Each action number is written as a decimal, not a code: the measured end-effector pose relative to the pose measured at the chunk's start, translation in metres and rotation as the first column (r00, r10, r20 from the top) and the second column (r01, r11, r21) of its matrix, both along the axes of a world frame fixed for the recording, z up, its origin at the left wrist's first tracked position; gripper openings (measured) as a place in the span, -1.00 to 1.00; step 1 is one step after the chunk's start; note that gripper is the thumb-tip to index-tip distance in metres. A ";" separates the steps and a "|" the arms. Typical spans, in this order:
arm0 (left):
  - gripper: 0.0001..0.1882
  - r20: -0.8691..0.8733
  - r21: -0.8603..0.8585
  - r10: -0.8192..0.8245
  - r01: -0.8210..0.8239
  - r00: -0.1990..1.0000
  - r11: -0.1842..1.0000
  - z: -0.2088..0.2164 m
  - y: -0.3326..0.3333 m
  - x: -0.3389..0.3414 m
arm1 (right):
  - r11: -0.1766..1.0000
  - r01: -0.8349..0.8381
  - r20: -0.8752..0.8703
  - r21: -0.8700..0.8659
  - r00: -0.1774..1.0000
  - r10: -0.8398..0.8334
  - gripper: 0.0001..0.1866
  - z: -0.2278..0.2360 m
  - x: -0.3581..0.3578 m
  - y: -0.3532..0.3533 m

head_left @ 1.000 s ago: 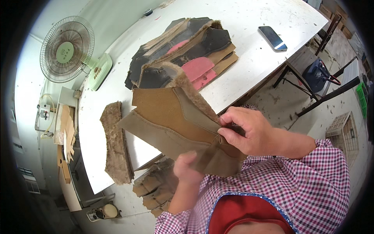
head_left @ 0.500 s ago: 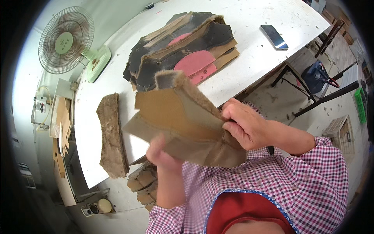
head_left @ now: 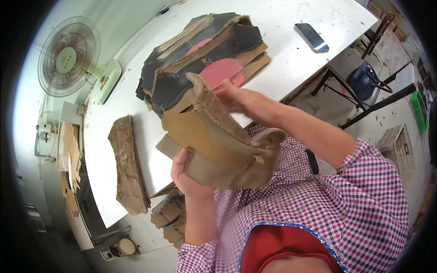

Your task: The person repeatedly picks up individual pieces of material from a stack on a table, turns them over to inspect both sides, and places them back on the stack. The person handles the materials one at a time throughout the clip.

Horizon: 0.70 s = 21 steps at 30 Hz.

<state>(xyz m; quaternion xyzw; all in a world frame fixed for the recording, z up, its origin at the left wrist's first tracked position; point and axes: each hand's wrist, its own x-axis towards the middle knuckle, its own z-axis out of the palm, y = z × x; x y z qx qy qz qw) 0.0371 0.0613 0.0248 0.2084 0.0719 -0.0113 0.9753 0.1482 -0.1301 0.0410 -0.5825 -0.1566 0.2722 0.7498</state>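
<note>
Brown leather piece with a tan panel and a fuzzy brown lining (head_left: pixel 218 150) is what I have centred from my remote seat; it is held up at a tilt, in front of the near edge of a broad, white, flat-topped table (head_left: pixel 268 18). Below and right of it I see the wearer's pink, black and white checked top (head_left: pixel 364 200). Beyond the leather piece, on the table, lies a loose heap of layered black and tan flat pieces (head_left: pixel 182 88). To the left I find a pale green fan with a round wire cage (head_left: pixel 67 59), and nearer, a long, fuzzy brown strip (head_left: pixel 126 166) lying apart from the heap. The bare left hand (head_left: pixel 193 182) grasps the leather piece's lower left part, thumb on its outer face. The bare right hand (head_left: pixel 236 100) is blurred behind the upright fuzzy edge; I cannot tell whether it grips anything. Close to its fingers, a rounded, flat pink piece (head_left: pixel 221 73) rests on the heap. A dark-screened phone (head_left: pixel 312 37) lies well apart.
</note>
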 end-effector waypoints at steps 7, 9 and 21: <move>-0.48 0.064 -0.017 -0.021 0.023 0.998 1.000 -0.004 0.013 -0.005 | 0.922 -0.201 -0.192 0.331 0.942 0.274 -0.38 -0.010 0.021 -0.001; -0.46 0.064 -0.036 -0.021 0.023 0.998 0.999 -0.011 0.016 -0.009 | 0.952 -0.031 -0.195 0.305 0.976 0.094 -0.59 -0.006 0.017 -0.011; -0.39 0.001 0.081 -0.048 0.048 0.999 0.996 -0.004 -0.011 -0.021 | 0.992 -0.123 0.033 -0.020 0.992 0.123 -0.73 -0.023 -0.011 0.034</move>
